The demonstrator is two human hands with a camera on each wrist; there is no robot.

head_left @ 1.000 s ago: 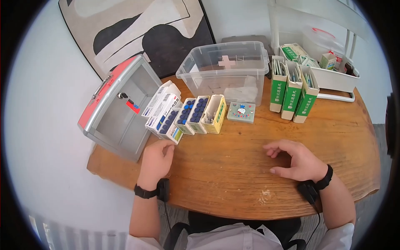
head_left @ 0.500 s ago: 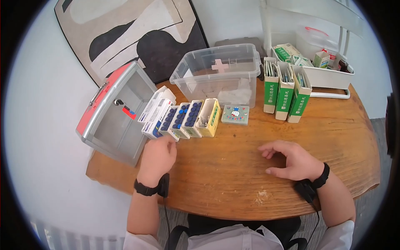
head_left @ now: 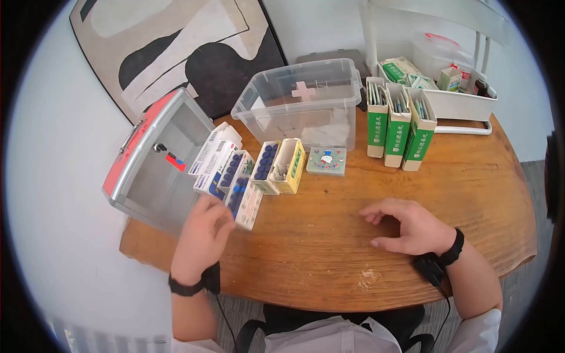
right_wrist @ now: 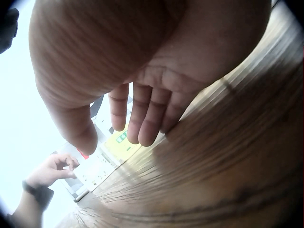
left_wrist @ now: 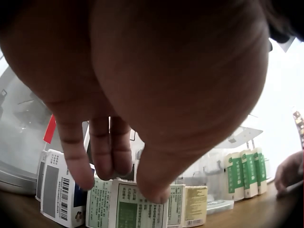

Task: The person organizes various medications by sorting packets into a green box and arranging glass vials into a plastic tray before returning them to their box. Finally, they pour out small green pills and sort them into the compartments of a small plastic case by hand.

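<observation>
My left hand (head_left: pixel 203 235) is beside the near end of a small medicine box of blue-capped vials (head_left: pixel 250 206), which stands forward of the row. Its fingers are loosely bent, with a gap to the thumb. In the left wrist view the thumb (left_wrist: pixel 154 183) overlaps the front of that box (left_wrist: pixel 137 206). Another box of blue-capped vials (head_left: pixel 266 167) and a yellow box (head_left: pixel 287 170) are to its right; white boxes (head_left: pixel 215 159) are to its left. My right hand (head_left: pixel 403 226) rests low over the table, fingers relaxed, holding nothing.
A red-topped case (head_left: pixel 159 162) with a key in its lock stands at left. Behind are a clear plastic bin (head_left: pixel 294 117) and a small tin (head_left: pixel 327 162). Several green boxes (head_left: pixel 397 135) stand at right, before a white tray (head_left: pixel 465 106) of medicines. The wooden table (head_left: pixel 318 259) has a rounded edge.
One box of blue-capped vials has come out of the row toward me, leaving a gap. My left hand has shifted left and nearer. My right hand keeps its pose.
</observation>
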